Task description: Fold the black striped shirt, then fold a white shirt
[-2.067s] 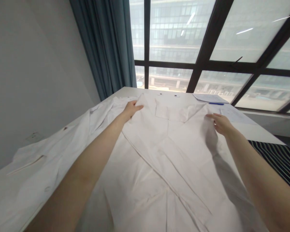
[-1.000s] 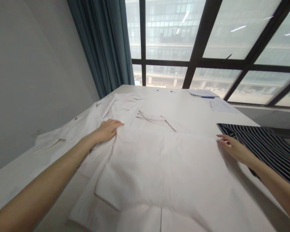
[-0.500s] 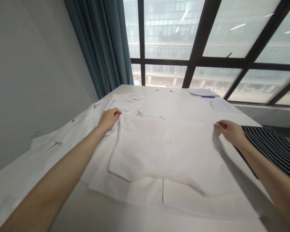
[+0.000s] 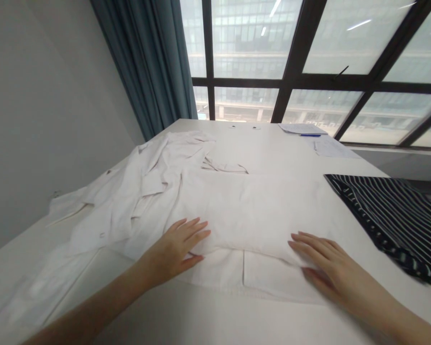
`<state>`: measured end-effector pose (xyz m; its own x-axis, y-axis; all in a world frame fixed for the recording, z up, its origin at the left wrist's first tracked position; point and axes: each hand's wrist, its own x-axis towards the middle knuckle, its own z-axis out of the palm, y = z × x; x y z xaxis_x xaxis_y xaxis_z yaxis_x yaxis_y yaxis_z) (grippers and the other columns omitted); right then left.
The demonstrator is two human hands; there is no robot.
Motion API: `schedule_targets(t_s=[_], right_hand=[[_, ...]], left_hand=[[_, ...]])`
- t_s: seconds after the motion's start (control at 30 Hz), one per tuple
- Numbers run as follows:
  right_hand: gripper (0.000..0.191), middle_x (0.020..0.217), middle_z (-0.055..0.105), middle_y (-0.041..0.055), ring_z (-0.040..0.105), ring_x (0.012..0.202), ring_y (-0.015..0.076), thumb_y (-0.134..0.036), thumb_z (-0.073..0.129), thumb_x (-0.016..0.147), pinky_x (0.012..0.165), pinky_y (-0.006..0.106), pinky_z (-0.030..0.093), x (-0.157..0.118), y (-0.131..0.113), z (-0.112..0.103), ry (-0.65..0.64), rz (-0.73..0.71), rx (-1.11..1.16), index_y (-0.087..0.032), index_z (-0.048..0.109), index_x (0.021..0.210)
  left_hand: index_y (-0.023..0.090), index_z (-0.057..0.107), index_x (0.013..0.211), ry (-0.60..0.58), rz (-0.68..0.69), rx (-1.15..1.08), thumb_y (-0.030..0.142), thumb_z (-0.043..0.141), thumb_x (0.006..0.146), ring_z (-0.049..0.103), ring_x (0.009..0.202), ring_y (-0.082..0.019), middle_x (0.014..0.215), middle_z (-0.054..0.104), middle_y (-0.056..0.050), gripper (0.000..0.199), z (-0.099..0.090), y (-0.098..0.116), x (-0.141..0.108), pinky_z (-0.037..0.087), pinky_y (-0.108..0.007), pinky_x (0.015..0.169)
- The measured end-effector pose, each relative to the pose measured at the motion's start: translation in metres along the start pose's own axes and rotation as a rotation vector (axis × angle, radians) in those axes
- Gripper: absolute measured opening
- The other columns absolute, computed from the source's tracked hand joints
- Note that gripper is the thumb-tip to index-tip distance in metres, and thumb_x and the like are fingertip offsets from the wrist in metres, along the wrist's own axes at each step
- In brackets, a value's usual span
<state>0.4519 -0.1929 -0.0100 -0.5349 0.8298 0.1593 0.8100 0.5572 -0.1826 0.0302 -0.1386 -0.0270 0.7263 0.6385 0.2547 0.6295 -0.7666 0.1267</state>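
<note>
A white garment (image 4: 251, 206), perhaps a shirt, lies on the white table with one part folded over toward me. Near its left folded edge, my left hand (image 4: 177, 247) rests flat with fingers stretched out. My right hand (image 4: 326, 261) lies over the right part of the cloth, fingers extended, its near edge a little blurred. Neither hand grips anything. A wrinkled sleeve-like part (image 4: 143, 177) of white cloth spreads out to the left. The garment's lower edge with a short slit shows between my hands.
To the right lies a black-and-white striped cloth (image 4: 398, 215). Papers (image 4: 334, 146) and a blue pen (image 4: 310, 135) sit at the table's far right. Behind the table (image 4: 237, 143) are a blue curtain (image 4: 154, 62) and dark-framed windows; a grey wall is on the left.
Both hands have let go of the far corners of the folded part and come nearer to me, now spread on the cloth. The folded part lies flatter.
</note>
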Motion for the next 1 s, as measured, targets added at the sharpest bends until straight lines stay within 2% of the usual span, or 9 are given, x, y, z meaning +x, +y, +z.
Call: schedule_targets(t_s=[0.1, 0.17, 0.27, 0.43, 0.57, 0.63, 0.7, 0.83, 1.0], right_hand=[[0.066, 0.138, 0.058, 0.0085, 0.055, 0.125, 0.0291, -0.007, 0.049, 0.074, 0.099, 0.05, 0.049, -0.006, 0.017, 0.009, 0.049, 0.006, -0.061, -0.026, 0.053, 0.137], [0.074, 0.136, 0.059, 0.0091, 0.057, 0.121, 0.0306, -0.004, 0.047, 0.065, 0.098, 0.052, 0.049, -0.012, 0.034, 0.009, 0.098, 0.09, -0.091, -0.025, 0.054, 0.135], [0.073, 0.129, 0.059, 0.0129, 0.061, 0.111, 0.0331, -0.009, 0.048, 0.06, 0.094, 0.052, 0.05, -0.02, 0.056, 0.004, 0.197, 0.288, -0.053, -0.023, 0.056, 0.131], [0.056, 0.105, 0.063, 0.0112, 0.066, 0.075, 0.0229, -0.026, 0.057, 0.072, 0.067, 0.034, 0.058, -0.029, 0.07, -0.009, 0.198, 0.543, 0.34, -0.026, 0.058, 0.128], [0.068, 0.129, 0.062, 0.01, 0.065, 0.108, 0.0278, -0.044, 0.073, 0.072, 0.083, 0.031, 0.056, -0.031, 0.069, -0.026, 0.077, 0.674, 0.742, -0.036, 0.052, 0.136], [0.06, 0.133, 0.061, 0.0083, 0.061, 0.116, 0.0279, -0.05, 0.071, 0.075, 0.086, 0.031, 0.055, -0.03, 0.069, -0.03, 0.132, 0.763, 0.917, -0.038, 0.056, 0.132], [0.048, 0.119, 0.068, 0.0098, 0.066, 0.104, 0.0267, -0.052, 0.068, 0.077, 0.08, 0.03, 0.056, -0.026, 0.068, -0.027, 0.256, 0.847, 1.06, -0.035, 0.062, 0.122], [0.034, 0.082, 0.069, 0.0068, 0.061, 0.065, 0.0183, -0.047, 0.074, 0.075, 0.053, 0.024, 0.052, -0.016, 0.06, -0.015, 0.364, 0.933, 1.072, -0.028, 0.068, 0.102], [0.041, 0.082, 0.065, 0.0041, 0.043, 0.053, 0.0104, -0.051, 0.079, 0.068, 0.043, 0.021, 0.04, -0.011, 0.045, -0.024, 0.212, 0.82, 0.994, -0.026, 0.072, 0.101]], left_hand=[[0.023, 0.055, 0.134, -0.013, -0.014, -0.02, 0.009, 0.047, 0.086, 0.048, 0.134, -0.023, 0.139, 0.058, -0.008, 0.05, 0.0, -0.015, -0.003, 0.04, -0.044, 0.111], [0.022, 0.058, 0.13, 0.015, -0.084, -0.05, 0.002, 0.041, 0.081, 0.047, 0.135, -0.022, 0.139, 0.058, -0.007, 0.055, -0.003, -0.026, -0.006, 0.039, -0.045, 0.112], [0.02, 0.062, 0.126, 0.124, -0.307, -0.152, 0.007, 0.042, 0.079, 0.045, 0.136, -0.024, 0.142, 0.055, -0.009, 0.053, -0.01, -0.036, -0.01, 0.036, -0.048, 0.114], [0.02, 0.067, 0.117, 0.312, -0.671, -0.571, 0.027, 0.056, 0.076, 0.05, 0.132, -0.029, 0.14, 0.057, -0.009, 0.043, -0.027, -0.033, -0.008, 0.041, -0.044, 0.11], [0.018, 0.065, 0.12, 0.411, -0.79, -0.97, 0.033, 0.054, 0.078, 0.058, 0.123, -0.03, 0.127, 0.066, -0.011, 0.046, -0.036, -0.028, -0.003, 0.052, -0.044, 0.098], [0.017, 0.067, 0.115, 0.454, -0.85, -1.1, 0.034, 0.053, 0.079, 0.062, 0.117, -0.03, 0.119, 0.07, -0.011, 0.042, -0.036, -0.028, -0.001, 0.055, -0.043, 0.093], [0.018, 0.069, 0.108, 0.5, -0.928, -1.122, 0.037, 0.057, 0.08, 0.064, 0.112, -0.028, 0.116, 0.071, -0.011, 0.036, -0.034, -0.029, -0.001, 0.057, -0.039, 0.088], [0.022, 0.073, 0.104, 0.405, -0.967, -0.976, 0.045, 0.068, 0.074, 0.067, 0.101, -0.024, 0.115, 0.071, -0.009, 0.038, -0.029, -0.032, -0.002, 0.057, -0.03, 0.073], [0.021, 0.075, 0.105, 0.306, -0.969, -0.943, 0.045, 0.075, 0.068, 0.068, 0.089, -0.021, 0.104, 0.074, -0.008, 0.044, -0.026, -0.031, -0.005, 0.055, -0.025, 0.068]])
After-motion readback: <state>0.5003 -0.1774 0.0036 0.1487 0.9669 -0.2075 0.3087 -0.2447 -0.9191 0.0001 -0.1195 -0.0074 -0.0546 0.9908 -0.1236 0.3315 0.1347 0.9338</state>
